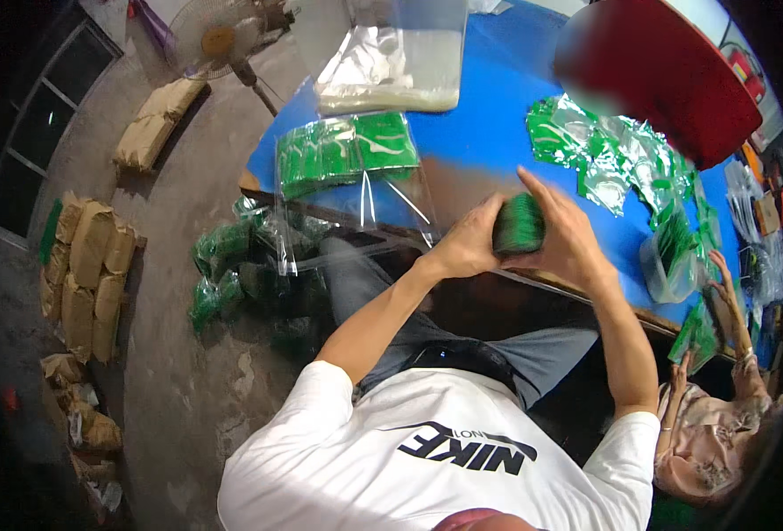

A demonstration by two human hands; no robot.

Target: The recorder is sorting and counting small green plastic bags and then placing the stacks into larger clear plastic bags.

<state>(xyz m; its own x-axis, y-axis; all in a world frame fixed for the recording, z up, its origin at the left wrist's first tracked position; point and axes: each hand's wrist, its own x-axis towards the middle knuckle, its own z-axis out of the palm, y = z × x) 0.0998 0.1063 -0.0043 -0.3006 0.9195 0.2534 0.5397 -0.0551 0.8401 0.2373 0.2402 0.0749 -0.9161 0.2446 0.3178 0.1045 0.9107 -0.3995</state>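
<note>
At ten o'clock, a window [53, 111] is showing dark panes within a greyish frame, and a small glint is shining on its glass. Around nine, the grey, stained floor [175, 283] is spreading. A pedestal fan [218, 41] is standing at eleven; the blue-topped desk [506, 71] is reaching from twelve toward three.

White T-shirt [347, 465], worn by the person: bold black block lettering [467, 450] across the chest, seen upside down, with a curved black stripe and a smaller line of dark lettering against it. Green stack [520, 224], beyond the T-shirt: blurred, nothing legible. Green packets [347, 152], farther beyond the T-shirt: nothing legible.
</note>
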